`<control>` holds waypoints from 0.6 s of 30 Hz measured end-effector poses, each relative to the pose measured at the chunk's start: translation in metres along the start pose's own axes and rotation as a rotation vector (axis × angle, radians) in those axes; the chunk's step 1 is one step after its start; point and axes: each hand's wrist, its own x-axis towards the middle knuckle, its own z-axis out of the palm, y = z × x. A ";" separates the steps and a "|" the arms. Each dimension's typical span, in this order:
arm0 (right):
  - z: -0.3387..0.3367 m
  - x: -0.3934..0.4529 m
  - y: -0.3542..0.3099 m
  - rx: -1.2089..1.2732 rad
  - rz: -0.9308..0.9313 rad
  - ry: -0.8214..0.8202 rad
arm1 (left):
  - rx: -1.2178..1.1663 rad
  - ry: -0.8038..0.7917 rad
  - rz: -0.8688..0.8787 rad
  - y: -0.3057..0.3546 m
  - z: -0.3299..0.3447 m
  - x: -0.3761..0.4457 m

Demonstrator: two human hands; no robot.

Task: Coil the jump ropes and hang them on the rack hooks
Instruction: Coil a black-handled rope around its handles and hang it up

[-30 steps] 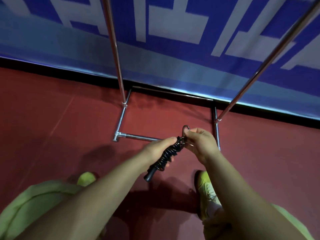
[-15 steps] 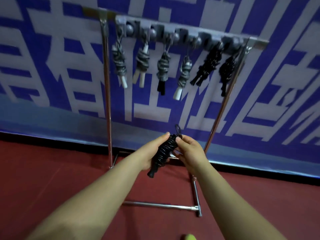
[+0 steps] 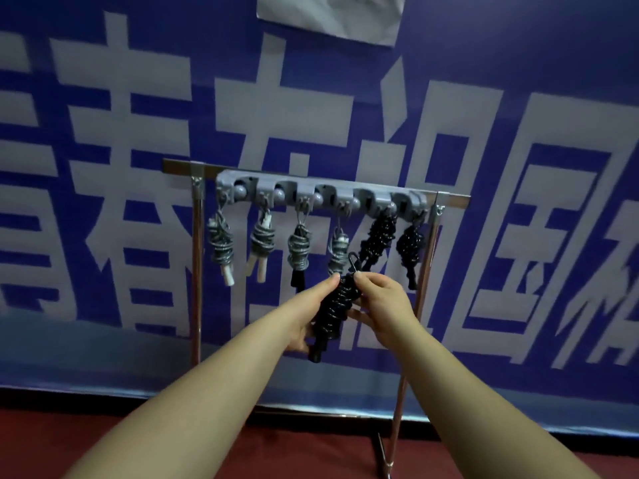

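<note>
A coiled black jump rope [image 3: 334, 307] stands nearly upright between both hands, a small loop at its top and a black handle end poking out below. My left hand [image 3: 308, 311] grips the coil from the left side. My right hand [image 3: 383, 300] pinches its upper part just under the loop. Behind them stands a metal rack [image 3: 197, 271] with a grey hook strip [image 3: 321, 195] along its top bar. Several coiled ropes hang from the hooks: grey ones [image 3: 219, 245] on the left, black ones [image 3: 377, 236] on the right.
A blue banner with large white characters [image 3: 131, 167] covers the wall behind the rack. A grey sheet [image 3: 332, 15] hangs at the top. Red floor [image 3: 52, 440] runs below, with the rack's right leg and foot [image 3: 397, 416] close to my right forearm.
The view has swung up from the floor to the rack. Both hands have lifted the black coil up toward the hook strip, keeping the same grip.
</note>
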 end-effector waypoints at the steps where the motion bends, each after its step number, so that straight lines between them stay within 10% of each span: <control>1: 0.001 0.007 -0.007 -0.010 -0.016 0.006 | -0.009 0.011 0.018 0.008 0.000 0.004; 18: 0.026 0.111 -0.062 -0.375 -0.139 0.118 | -0.179 0.111 0.249 0.074 -0.013 0.035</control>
